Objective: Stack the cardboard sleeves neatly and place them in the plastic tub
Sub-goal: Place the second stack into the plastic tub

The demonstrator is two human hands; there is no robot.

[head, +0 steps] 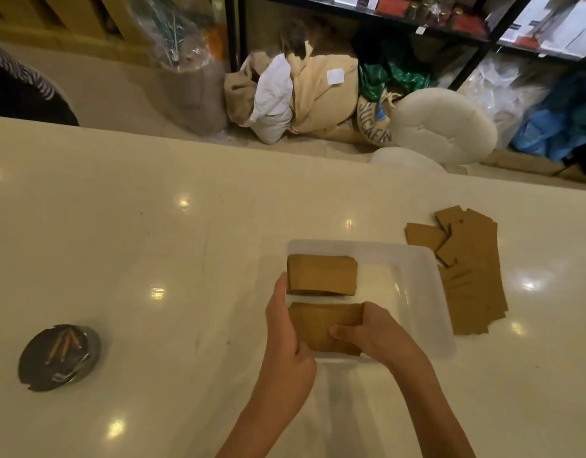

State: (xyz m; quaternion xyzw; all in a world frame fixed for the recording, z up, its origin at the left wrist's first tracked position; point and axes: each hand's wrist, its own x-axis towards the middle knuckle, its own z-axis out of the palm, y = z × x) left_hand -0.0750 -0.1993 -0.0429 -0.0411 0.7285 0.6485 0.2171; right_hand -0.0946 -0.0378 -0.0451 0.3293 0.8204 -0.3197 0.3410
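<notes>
Right hand (pixel 371 328): lower centre of the frame, gripping the right end of the near stack, thumb flat on its top face and fingers curled over its far edge.
Left hand (pixel 285 335): against the left end of the same stack; one digit points straight up along the tub's left wall, the other fingers curl at the stack's near left corner. Whether they clasp it cannot be told.
Near stack (pixel 318 322): brown cardboard sleeves, squared up, inside the tub at its near left, between the two hands.
Far stack (pixel 321 274): a second neat pile of sleeves, in the tub's far left corner, just beyond the near stack with a narrow gap between them.
Plastic tub (pixel 417 292): translucent, rectangular, on the table at centre right; its right half is bare.
Loose sleeves (pixel 470 272): fanned out flat on the table, just right of the tub.
Table (pixel 120 226): glossy cream top with lamp reflections.
Metal dish (pixel 59 357): lower left, holding pencils (pixel 62 345), well apart from the tub.
Sacks (pixel 318 94): piled on the floor at upper centre, below a black shelf (pixel 483 38).
</notes>
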